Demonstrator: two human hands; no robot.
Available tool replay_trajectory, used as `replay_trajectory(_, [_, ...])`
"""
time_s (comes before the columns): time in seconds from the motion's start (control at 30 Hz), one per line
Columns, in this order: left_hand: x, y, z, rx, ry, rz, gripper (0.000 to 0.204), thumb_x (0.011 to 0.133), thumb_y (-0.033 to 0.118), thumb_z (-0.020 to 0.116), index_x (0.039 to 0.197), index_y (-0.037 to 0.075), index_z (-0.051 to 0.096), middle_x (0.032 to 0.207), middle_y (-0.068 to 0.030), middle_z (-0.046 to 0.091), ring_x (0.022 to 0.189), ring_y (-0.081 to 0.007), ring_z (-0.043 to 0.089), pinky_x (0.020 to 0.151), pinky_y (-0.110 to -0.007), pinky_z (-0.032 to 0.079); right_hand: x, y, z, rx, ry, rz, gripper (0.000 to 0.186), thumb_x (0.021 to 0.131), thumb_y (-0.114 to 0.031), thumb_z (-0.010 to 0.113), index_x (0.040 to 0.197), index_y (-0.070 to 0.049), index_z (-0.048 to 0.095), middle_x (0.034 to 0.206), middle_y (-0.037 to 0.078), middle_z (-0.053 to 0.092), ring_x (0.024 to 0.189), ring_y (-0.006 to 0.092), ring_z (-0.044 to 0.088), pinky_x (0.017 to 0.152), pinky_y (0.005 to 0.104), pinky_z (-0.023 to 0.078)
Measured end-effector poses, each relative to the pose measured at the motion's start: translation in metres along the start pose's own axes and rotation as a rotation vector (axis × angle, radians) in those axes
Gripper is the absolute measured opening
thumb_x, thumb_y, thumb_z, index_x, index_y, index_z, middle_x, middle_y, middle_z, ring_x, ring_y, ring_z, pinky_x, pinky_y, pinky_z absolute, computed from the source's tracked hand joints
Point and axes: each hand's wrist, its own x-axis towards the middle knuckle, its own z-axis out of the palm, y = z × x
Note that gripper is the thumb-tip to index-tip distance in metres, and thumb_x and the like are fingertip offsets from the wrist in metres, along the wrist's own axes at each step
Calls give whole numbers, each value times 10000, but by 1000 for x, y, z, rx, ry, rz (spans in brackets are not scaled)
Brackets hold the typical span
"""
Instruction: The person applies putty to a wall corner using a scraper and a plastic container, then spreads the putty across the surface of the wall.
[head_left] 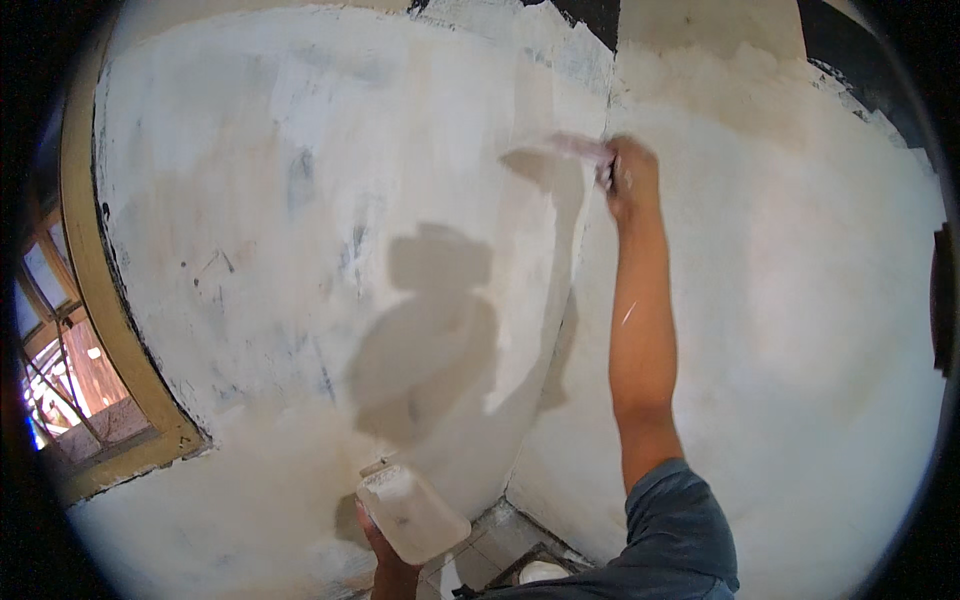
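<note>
My right hand point(632, 175) is raised at the end of an outstretched arm, closed around a putty knife point(580, 148). The knife is smeared by motion, and its pale blade points left, close to the wall corner. Whether the blade touches the left wall point(250, 290) I cannot tell. Low in the view, my left hand point(380, 545) grips the side of a whitish rectangular tub point(435, 515), tilted, with white paste inside. Patchy white filler covers both walls, with bluish-grey marks showing through on the left one. White specks dot my right hand and forearm.
A wooden-framed window point(125, 300) with bars stands at the left. The right wall point(800, 350) meets the left one in a vertical corner. Below lies a tiled floor point(490, 550) with a white round object point(543, 572). A dark object point(941, 300) sits at the right edge.
</note>
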Motion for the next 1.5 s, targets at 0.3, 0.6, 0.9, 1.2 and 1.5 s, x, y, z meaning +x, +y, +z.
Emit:
replay_trajectory(0.3, [-7,19,-14,11,-51,-134,702,906,668,293,1374,163,433,1280,-72,525,1141,-287,537,940,-476,469,-88,31,22,54,104,281,150,815,-102,530,688,-29,564,582,48,517,443,123,399,401,284,287])
replay_trajectory(0.6, [-29,60,-13,7,-25,-86,745,888,707,317,1388,163,415,1278,-77,523,1143,-288,533,937,-476,477,74,-4,88,-187,203,201,200,789,-186,598,656,-44,548,584,60,517,443,144,418,388,310,282])
replay_trajectory(0.9, [-35,73,-61,-124,36,51,737,889,709,336,1369,158,431,1301,-84,508,1142,-324,526,937,-517,472,192,-76,82,-864,78,-474,353,813,-244,591,956,77,623,920,209,637,831,278,620,700,386,471])
replay_trajectory(1.2, [-52,91,-77,-19,71,60,688,897,687,353,1348,175,449,1268,-74,516,1137,-302,520,953,-492,459,32,-118,81,-98,53,-48,163,825,-136,570,703,-29,563,617,58,541,473,113,425,434,276,308])
replay_trajectory(1.5, [-56,70,-106,-97,74,-14,729,887,718,324,1361,172,423,1239,-71,528,1114,-308,534,921,-503,482,-37,-66,105,-320,-56,118,237,785,-158,610,664,42,568,590,89,542,467,157,464,421,329,332])
